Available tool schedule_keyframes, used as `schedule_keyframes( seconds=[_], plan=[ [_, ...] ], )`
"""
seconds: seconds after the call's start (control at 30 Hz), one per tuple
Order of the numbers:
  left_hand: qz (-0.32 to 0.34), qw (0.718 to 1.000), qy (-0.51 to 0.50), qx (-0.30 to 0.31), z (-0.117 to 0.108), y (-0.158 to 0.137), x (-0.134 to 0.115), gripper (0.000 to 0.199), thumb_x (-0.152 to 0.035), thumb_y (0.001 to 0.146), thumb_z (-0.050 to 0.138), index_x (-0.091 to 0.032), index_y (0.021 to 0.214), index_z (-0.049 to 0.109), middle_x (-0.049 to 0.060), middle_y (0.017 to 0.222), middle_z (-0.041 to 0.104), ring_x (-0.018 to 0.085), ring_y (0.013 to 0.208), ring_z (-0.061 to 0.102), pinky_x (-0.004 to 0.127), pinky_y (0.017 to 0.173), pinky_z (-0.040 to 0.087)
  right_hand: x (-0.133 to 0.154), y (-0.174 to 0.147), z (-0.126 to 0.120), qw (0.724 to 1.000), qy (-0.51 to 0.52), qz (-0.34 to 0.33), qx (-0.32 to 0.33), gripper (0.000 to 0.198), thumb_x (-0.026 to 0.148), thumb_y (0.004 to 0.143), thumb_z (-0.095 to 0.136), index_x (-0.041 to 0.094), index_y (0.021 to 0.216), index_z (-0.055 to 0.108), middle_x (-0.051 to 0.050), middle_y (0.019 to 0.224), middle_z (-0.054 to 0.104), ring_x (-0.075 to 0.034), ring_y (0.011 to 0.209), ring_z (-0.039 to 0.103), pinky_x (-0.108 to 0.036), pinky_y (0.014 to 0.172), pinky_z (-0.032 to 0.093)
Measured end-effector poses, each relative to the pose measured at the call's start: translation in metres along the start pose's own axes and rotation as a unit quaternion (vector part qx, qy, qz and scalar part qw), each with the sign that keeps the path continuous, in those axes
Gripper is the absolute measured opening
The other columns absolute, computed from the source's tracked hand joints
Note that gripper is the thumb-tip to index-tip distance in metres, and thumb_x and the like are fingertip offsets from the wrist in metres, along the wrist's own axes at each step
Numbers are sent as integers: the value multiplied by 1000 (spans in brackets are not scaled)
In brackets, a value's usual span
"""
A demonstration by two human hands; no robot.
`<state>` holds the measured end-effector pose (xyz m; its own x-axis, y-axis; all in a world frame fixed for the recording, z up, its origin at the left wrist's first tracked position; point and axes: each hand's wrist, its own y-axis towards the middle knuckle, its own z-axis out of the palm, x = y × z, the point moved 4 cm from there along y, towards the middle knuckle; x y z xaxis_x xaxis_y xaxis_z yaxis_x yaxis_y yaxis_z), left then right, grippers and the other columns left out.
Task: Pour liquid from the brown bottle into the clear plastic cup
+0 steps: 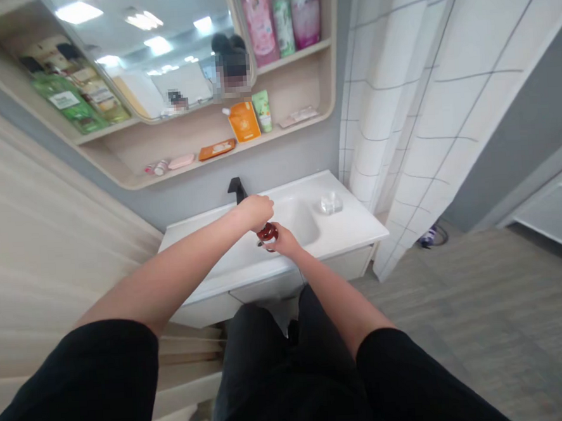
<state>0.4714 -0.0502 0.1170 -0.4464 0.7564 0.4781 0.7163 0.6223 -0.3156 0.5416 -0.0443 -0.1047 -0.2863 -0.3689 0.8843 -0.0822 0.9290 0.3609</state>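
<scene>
Over the sink basin [303,215] I hold a small, shiny reddish-brown bottle [266,232]. My right hand [285,241] is wrapped around its side from the right. My left hand [256,212] is closed over its upper end, fingers curled, so the bottle's top is hidden. Just behind my left hand rises a black faucet [236,188]. To the right of the basin, a clear glass-like dish [330,202] rests on the white countertop [358,228].
Above the sink hangs a mirror cabinet [332,74] with shelves of bottles, an orange pouch [244,122], a green tube [262,111] and a pink soap bar [181,161]. A beige curtain [35,232] is on the left, a white checked curtain [399,114] on the right.
</scene>
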Motion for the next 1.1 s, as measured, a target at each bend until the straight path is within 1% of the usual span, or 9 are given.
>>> schedule_keyframes(
  seconds=[0.4, 0.53, 0.6, 0.7, 0.73, 0.83, 0.9, 0.97, 1.1],
  plan=[
    [-11, 999, -33, -37, 16, -16, 16, 36, -21, 81, 79, -17, 116, 84, 20, 122, 75, 36, 120, 69, 41, 97, 54, 0, -1, -2, 999, -33, -2, -3, 82, 33, 68, 97, 24, 142, 62, -8, 124, 80, -30, 109, 76, -41, 98, 58],
    [-51, 985, -132, -98, 46, -32, 39, 52, -27, 79, 81, -17, 130, 80, 17, 123, 75, 35, 121, 70, 40, 101, 56, -1, 0, 1, 999, -35, 0, 7, 83, 34, 68, 96, 23, 143, 63, -7, 122, 80, -28, 106, 76, -41, 97, 59],
    [-81, 959, -234, -140, 75, -43, 50, 65, -32, 73, 88, -19, 136, 77, 15, 128, 74, 35, 122, 71, 40, 105, 55, -2, 0, 2, 999, -32, 1, 14, 84, 35, 68, 97, 23, 144, 63, -7, 121, 81, -27, 103, 76, -41, 97, 59],
    [-156, 851, -440, -241, 133, -60, 53, 78, -37, 66, 95, -21, 139, 74, 14, 135, 73, 33, 119, 73, 43, 108, 57, -2, 1, 3, 999, -23, 9, 22, 86, 37, 66, 98, 23, 143, 62, -7, 119, 81, -27, 101, 76, -40, 95, 60],
    [-193, 787, -513, -281, 157, -67, 51, 78, -39, 65, 96, -21, 138, 73, 13, 133, 74, 32, 117, 74, 44, 107, 58, -2, 1, 2, 999, -20, 12, 22, 86, 38, 66, 98, 23, 143, 62, -7, 118, 81, -27, 100, 76, -40, 94, 60],
    [-324, 541, -684, -366, 234, -89, 30, 72, -40, 65, 95, -22, 129, 66, 11, 120, 75, 30, 112, 75, 46, 101, 61, -2, 3, 0, 999, -17, 24, 15, 86, 40, 65, 98, 22, 141, 63, -7, 115, 82, -26, 95, 75, -40, 91, 60],
    [-365, 424, -724, -404, 275, -101, 11, 67, -38, 66, 92, -24, 123, 60, 8, 120, 73, 27, 114, 75, 45, 101, 61, -2, 4, -2, 999, -29, 36, 6, 83, 40, 65, 97, 22, 139, 64, -8, 115, 81, -25, 92, 74, -40, 89, 60],
    [-385, 374, -730, -423, 303, -109, -4, 65, -35, 66, 92, -26, 119, 55, 6, 121, 71, 25, 115, 74, 43, 101, 61, -2, 4, -3, 998, -37, 48, -7, 82, 40, 64, 96, 22, 138, 64, -8, 117, 81, -25, 92, 74, -40, 89, 60],
    [-380, 354, -729, -445, 320, -114, -12, 67, -30, 65, 92, -27, 119, 51, 5, 117, 70, 23, 114, 74, 43, 106, 59, 3, 5, -4, 996, -32, 69, -51, 82, 41, 62, 95, 22, 136, 64, -9, 118, 81, -28, 99, 76, -42, 90, 61]
  ],
)
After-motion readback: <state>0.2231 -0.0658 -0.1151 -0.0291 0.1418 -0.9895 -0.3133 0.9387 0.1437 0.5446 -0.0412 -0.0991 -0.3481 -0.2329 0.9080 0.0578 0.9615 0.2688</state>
